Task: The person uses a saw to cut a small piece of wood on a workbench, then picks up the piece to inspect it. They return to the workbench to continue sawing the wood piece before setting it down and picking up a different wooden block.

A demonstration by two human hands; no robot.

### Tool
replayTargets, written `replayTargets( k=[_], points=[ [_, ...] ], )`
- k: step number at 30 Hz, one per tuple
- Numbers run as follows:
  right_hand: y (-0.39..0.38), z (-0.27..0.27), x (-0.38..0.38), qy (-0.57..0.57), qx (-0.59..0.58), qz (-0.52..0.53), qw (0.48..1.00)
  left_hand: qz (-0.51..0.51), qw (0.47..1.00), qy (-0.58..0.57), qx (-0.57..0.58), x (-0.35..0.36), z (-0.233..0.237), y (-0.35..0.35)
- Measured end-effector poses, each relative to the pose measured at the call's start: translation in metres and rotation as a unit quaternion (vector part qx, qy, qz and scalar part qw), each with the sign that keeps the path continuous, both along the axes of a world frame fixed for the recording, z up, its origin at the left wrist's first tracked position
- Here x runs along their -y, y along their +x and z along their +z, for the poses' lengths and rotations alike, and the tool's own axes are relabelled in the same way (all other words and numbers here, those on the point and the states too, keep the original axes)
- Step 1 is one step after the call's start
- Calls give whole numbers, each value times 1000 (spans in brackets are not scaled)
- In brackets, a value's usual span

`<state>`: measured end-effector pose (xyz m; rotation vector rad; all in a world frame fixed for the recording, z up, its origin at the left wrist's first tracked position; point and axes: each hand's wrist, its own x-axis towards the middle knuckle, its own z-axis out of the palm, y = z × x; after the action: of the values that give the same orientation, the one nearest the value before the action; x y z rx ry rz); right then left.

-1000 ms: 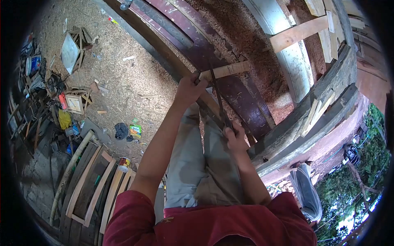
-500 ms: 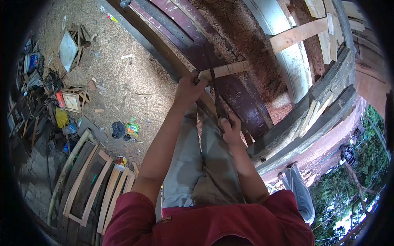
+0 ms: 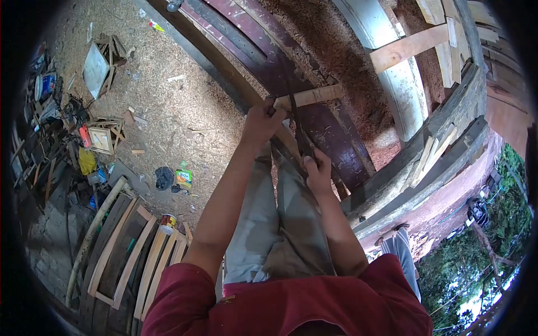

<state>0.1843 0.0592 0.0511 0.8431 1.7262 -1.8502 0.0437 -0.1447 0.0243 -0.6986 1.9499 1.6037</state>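
Observation:
My right hand [image 3: 319, 172] is closed around the handle end of a handsaw [image 3: 297, 120] with a long, dark, narrow blade. That blade lies across a pale wooden strip [image 3: 316, 97] close to its left end. My left hand [image 3: 263, 122] grips the strip's left end, pressing it against the long dark wooden beam [image 3: 224, 70]. Beneath the strip's other part is a maroon painted board [image 3: 336, 134]. My fingers partly hide the strip's end, and the saw handle is mostly covered by my right hand.
Sawdust covers the floor [image 3: 185, 106]. A white board [image 3: 398, 84] and curved planks [image 3: 414, 162] lie to the right. Wooden frames [image 3: 120, 263] and a can [image 3: 167, 223] are at lower left, scraps further left. Another person's leg [image 3: 406, 255] shows at right.
The saw and my right hand have shifted slightly, while my left hand stays on the strip. The other person's leg at right has changed position. The whole view has moved a little.

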Motion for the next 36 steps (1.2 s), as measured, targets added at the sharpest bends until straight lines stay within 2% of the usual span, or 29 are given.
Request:
replayTargets(
  k=[2,5,9,12,14,16,18,20,22,24,26,28,30,32,36],
  points=[
    [27,6,-9,-10,-3,-11,1000,-39,999,-33,7,1,18,-12],
    [70,27,-20,18,-10,-25,999,-24,999,-23,23,0,13,-9],
    [39,20,-17,7,46,-4,999,-24,999,-20,-11,-1,7,-4],
    [10,-17,9,90,-12,-65,994,-18,999,-43,-27,-1,12,-5],
    [9,7,1,51,41,-1,998,-28,997,-67,-36,-2,17,-8],
    [34,27,-14,20,41,17,999,-39,997,-51,-30,0,8,-3],
    [64,28,-23,-10,-17,-5,1000,-46,997,-49,-31,2,2,-4],
    [59,20,-26,13,44,21,999,-56,996,-57,-28,3,1,-2],
    [34,12,-14,52,48,-2,997,-57,997,-53,-16,3,7,-6],
    [12,-5,11,100,-9,-73,992,-56,997,-56,-12,3,11,-12],
    [54,-39,-10,76,19,-8,997,-59,996,-61,-14,4,15,-16],
    [84,-29,-33,35,41,29,998,-67,995,-79,0,4,20,-16],
    [92,7,-49,-23,49,43,998,-61,995,-80,-6,4,20,-19],
    [70,15,-42,-1,61,56,997,-43,997,-63,-17,4,15,-14],
    [25,-19,-9,101,0,43,994,-59,997,-52,-12,5,19,-19]
  ],
)
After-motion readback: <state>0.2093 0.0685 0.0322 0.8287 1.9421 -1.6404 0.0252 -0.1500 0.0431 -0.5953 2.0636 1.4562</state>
